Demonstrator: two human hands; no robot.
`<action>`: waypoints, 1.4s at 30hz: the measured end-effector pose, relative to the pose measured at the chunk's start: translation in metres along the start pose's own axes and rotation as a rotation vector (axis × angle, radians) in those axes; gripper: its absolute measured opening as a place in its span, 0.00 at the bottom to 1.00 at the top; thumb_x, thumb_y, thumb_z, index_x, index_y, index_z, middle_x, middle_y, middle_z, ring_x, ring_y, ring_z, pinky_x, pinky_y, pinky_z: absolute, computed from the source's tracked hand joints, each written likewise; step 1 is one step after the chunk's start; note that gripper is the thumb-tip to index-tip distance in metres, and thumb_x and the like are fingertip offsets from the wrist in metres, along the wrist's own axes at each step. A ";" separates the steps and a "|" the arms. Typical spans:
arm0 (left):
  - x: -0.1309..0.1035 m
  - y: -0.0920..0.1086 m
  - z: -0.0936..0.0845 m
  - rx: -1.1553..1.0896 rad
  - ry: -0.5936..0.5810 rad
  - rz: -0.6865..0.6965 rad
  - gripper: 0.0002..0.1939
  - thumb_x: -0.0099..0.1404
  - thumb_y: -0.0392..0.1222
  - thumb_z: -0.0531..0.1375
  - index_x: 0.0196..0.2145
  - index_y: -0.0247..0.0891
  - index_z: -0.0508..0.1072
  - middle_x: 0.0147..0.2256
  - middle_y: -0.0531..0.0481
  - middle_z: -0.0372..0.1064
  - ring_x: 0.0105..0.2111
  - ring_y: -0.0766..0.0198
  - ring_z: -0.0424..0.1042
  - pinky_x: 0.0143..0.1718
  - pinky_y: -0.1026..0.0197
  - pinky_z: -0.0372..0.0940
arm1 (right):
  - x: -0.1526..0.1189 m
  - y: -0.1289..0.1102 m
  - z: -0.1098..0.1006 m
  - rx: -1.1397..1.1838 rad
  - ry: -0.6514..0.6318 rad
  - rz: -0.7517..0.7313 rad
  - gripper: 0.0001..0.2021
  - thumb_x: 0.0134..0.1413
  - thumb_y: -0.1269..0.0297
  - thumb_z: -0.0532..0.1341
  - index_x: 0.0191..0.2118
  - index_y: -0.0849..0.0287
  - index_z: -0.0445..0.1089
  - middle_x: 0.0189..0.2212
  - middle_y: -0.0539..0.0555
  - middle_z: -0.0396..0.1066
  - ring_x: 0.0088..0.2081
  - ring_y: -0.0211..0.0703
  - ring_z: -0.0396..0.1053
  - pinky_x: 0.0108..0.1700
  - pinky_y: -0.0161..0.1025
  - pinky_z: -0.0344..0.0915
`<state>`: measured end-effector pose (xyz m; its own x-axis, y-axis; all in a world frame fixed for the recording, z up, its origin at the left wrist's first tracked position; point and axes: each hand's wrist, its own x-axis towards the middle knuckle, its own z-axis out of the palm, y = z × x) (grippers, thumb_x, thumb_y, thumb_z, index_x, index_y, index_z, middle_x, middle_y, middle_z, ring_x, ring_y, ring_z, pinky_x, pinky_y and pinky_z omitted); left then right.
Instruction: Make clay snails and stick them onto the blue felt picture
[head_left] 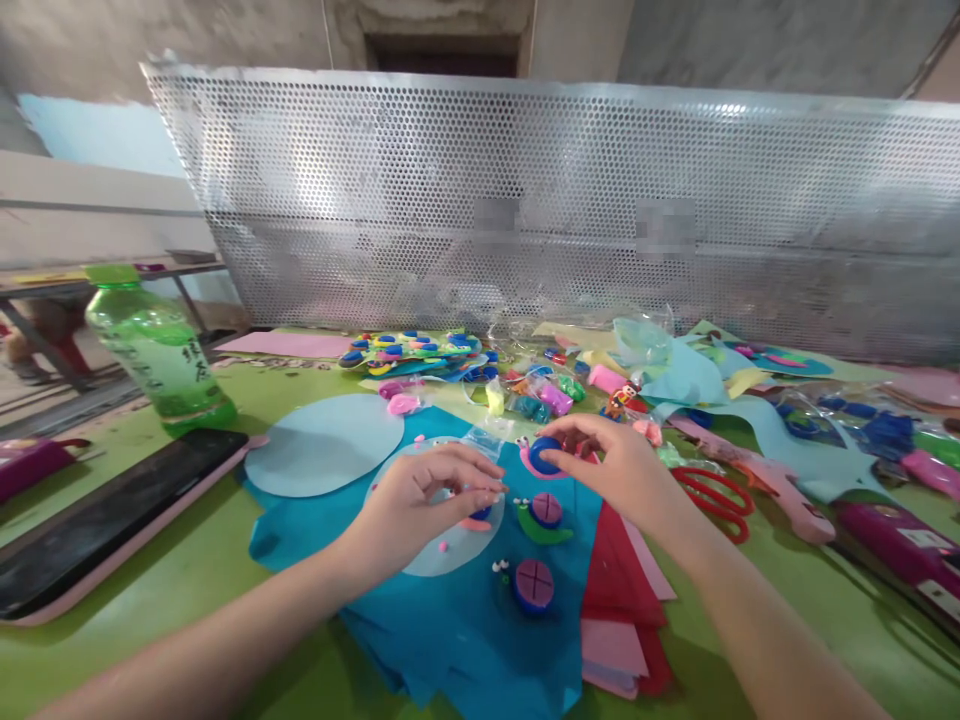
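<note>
My right hand (600, 450) has its thumb and fingers closed on a clay snail (538, 456) with a blue shell and pink body, at the top of a blue sheet (442, 640). My left hand (431, 495) is over a pale round paper (442, 545), fingers bent and thumb near the fingertips; what they hold, if anything, is too small to name. Under that hand a blue and pink clay piece (478, 520) partly shows. A green snail (544, 520) and a dark snail (532, 587) with purple-topped shells lie below my right hand.
A pale blue paper circle (326, 445), a phone (112, 520) and a green bottle (157, 350) are at left. Red scissors (716, 500), a pink tool (787, 490) and scraps lie right. Decorated discs (412, 350) and clay packets stand before a perforated metal panel (450, 200).
</note>
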<state>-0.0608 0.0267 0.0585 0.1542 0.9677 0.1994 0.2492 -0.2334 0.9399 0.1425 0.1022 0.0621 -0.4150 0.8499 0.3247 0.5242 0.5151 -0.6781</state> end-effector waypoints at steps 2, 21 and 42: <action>0.000 0.001 0.000 0.027 -0.022 0.038 0.05 0.57 0.38 0.59 0.31 0.38 0.75 0.36 0.47 0.70 0.41 0.60 0.69 0.38 0.60 0.69 | -0.002 -0.005 -0.002 0.054 -0.015 0.009 0.09 0.47 0.60 0.62 0.36 0.54 0.71 0.31 0.50 0.71 0.29 0.39 0.65 0.32 0.38 0.64; -0.009 0.011 -0.002 0.545 0.137 0.648 0.08 0.53 0.31 0.64 0.30 0.42 0.73 0.29 0.53 0.71 0.34 0.63 0.69 0.44 0.58 0.63 | -0.018 -0.026 -0.006 0.189 -0.075 -0.098 0.07 0.46 0.62 0.64 0.35 0.51 0.72 0.34 0.49 0.72 0.37 0.42 0.69 0.37 0.39 0.67; -0.004 -0.002 0.003 -0.356 -0.037 -0.128 0.05 0.52 0.35 0.64 0.22 0.37 0.72 0.28 0.54 0.68 0.31 0.67 0.68 0.32 0.65 0.66 | 0.016 0.039 0.017 -0.138 -0.011 0.155 0.06 0.47 0.67 0.61 0.33 0.60 0.73 0.32 0.58 0.75 0.35 0.50 0.72 0.38 0.45 0.68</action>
<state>-0.0590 0.0234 0.0546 0.1789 0.9814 0.0703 -0.0783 -0.0570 0.9953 0.1438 0.1337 0.0297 -0.3291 0.9191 0.2164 0.6789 0.3896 -0.6223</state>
